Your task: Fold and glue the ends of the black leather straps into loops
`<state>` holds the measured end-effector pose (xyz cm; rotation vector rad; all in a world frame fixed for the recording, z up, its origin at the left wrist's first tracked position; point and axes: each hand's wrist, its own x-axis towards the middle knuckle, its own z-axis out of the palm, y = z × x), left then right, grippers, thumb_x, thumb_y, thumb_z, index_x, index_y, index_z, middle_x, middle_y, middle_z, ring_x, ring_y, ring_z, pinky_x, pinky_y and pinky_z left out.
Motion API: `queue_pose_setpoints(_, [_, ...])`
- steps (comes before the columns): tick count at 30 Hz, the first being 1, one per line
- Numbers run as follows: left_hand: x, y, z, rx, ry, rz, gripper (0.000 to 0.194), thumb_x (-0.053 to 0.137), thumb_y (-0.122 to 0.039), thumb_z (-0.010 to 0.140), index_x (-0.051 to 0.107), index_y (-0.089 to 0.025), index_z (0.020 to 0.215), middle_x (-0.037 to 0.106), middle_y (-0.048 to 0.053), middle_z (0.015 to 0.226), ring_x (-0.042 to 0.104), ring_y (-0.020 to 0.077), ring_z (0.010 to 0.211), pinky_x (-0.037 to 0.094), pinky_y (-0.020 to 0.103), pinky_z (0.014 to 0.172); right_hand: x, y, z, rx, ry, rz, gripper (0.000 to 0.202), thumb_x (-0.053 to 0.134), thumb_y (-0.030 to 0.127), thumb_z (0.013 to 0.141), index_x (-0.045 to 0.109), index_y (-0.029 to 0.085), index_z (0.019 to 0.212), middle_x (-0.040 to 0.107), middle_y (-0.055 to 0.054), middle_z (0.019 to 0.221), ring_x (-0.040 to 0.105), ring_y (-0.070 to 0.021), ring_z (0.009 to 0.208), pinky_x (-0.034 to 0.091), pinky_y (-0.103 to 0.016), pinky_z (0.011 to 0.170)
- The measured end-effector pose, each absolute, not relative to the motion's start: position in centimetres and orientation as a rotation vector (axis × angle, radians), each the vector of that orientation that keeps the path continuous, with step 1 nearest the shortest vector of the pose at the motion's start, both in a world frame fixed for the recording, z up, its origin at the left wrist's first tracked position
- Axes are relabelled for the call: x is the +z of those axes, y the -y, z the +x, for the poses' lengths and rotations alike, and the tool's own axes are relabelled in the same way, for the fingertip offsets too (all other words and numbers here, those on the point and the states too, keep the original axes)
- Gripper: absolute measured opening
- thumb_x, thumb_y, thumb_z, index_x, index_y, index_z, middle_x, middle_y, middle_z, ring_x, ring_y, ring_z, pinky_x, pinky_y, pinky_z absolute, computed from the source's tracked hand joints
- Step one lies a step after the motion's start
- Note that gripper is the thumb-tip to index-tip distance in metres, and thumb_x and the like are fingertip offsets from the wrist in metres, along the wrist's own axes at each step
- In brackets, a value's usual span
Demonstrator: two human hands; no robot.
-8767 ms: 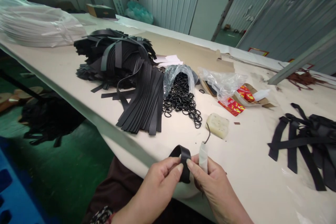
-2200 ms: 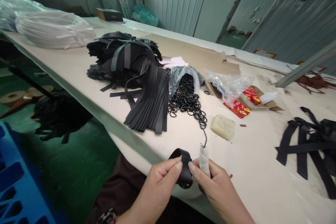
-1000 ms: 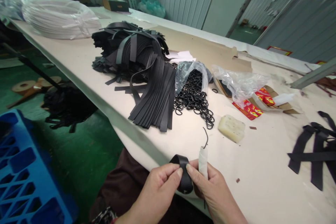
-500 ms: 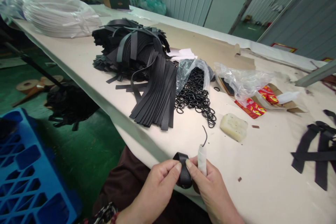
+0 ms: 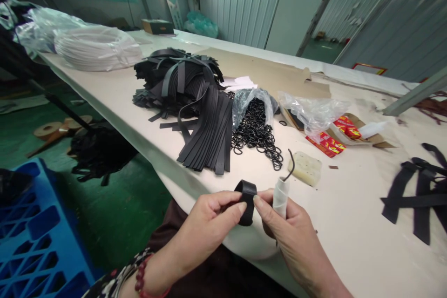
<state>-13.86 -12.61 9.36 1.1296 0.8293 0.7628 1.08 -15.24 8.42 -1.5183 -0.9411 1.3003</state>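
Note:
A short black strap (image 5: 248,191), bent into a loop, is pinched between the thumb and fingers of my left hand (image 5: 216,216). My right hand (image 5: 295,235) grips a tool with a white-wrapped handle (image 5: 281,198); its thin, dark, curved tip points up. The right thumb and forefinger also meet the strap's right edge. Just beyond my hands lies a fanned bundle of long black straps (image 5: 209,135). Beside that bundle, black metal rings (image 5: 256,125) spill from a clear plastic bag (image 5: 240,109). A pale yellowish block (image 5: 307,169) rests behind the tool's tip.
Red-and-yellow packets (image 5: 326,144) and crumpled clear plastic (image 5: 314,107) sit to the right of the rings. More black straps (image 5: 419,195) lie at the table's right. A white coil (image 5: 98,49) occupies the far left. On the floor stands a blue plastic pallet (image 5: 45,223).
Both hands have risen away from my lap, carrying the strap loop and the white-handled tool slightly higher over the table edge. The camera view has tilted up a little.

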Motion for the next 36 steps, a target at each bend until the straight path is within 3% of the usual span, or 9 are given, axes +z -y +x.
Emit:
queue_pose_setpoints(11, [11.5, 11.6, -13.4, 0.859, -0.882, 1.338, 0.023, 0.055, -0.023, 0.083, 0.071, -0.020, 0.099, 0.071, 0.003, 0.082, 0.058, 0.0175, 0.078, 0.045, 0.026, 0.077, 9.6, 14.7, 1.6, 1.216, 1.046, -1.383, 0.039, 0.062, 0.049, 0.073, 0.066, 0.015, 0.092, 0.032, 0.008, 0.046, 0.025, -0.0078, 0.044, 0.026, -0.023, 0.044])
queue_pose_setpoints(22, [12.3, 11.2, -12.8, 0.871, -0.872, 1.381, 0.025, 0.058, -0.028, 0.079, 0.071, -0.016, 0.097, 0.069, 0.005, 0.077, 0.059, 0.0202, 0.077, 0.046, 0.029, 0.072, 11.0, 13.7, 1.3, 1.186, 0.975, -1.323, 0.033, 0.066, 0.047, 0.070, 0.061, 0.015, 0.077, 0.031, 0.008, 0.051, 0.023, -0.0059, 0.046, 0.017, -0.021, 0.041])
queue_pose_setpoints(27, [12.2, 11.0, -12.6, 0.834, -0.779, 1.240, 0.026, 0.062, -0.026, 0.077, 0.069, -0.018, 0.101, 0.071, 0.005, 0.087, 0.060, 0.0189, 0.081, 0.045, 0.028, 0.078, 10.8, 13.6, 1.2, 1.226, 0.883, -1.316, 0.038, 0.066, 0.050, 0.067, 0.058, 0.014, 0.078, 0.029, 0.009, 0.049, 0.022, -0.0055, 0.045, 0.017, -0.020, 0.041])
queue_pose_setpoints(36, [11.7, 10.9, -12.3, 0.789, -0.788, 1.124, 0.023, 0.066, -0.026, 0.074, 0.072, -0.017, 0.094, 0.073, 0.005, 0.084, 0.060, 0.0177, 0.079, 0.042, 0.026, 0.077, 10.2, 14.0, 1.6, 1.293, 0.863, -1.369, 0.044, 0.063, 0.056, 0.066, 0.056, 0.014, 0.078, 0.027, 0.010, 0.046, 0.020, -0.0052, 0.043, 0.015, -0.020, 0.041])
